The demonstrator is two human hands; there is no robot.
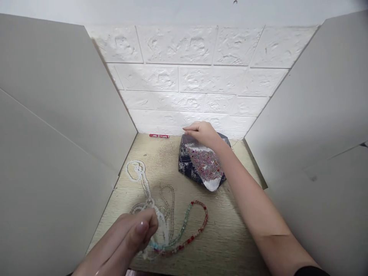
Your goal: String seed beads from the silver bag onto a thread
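My left hand [135, 232] is closed in a pinch near the table's front edge, fingers on a bundle of bead strands [166, 218]: white, clear, teal and red beads looping across the wood. My right hand [202, 132] reaches to the back and grips the top edge of a clear plastic bag of small pink and purple beads [205, 163]. That bag rests against a dark blue patterned box [186, 166].
A red pen [159, 135] lies at the back by the white brick-pattern wall. Grey boards [57, 145] stand on the left and right [310, 126], closing in the small wooden table [227, 234].
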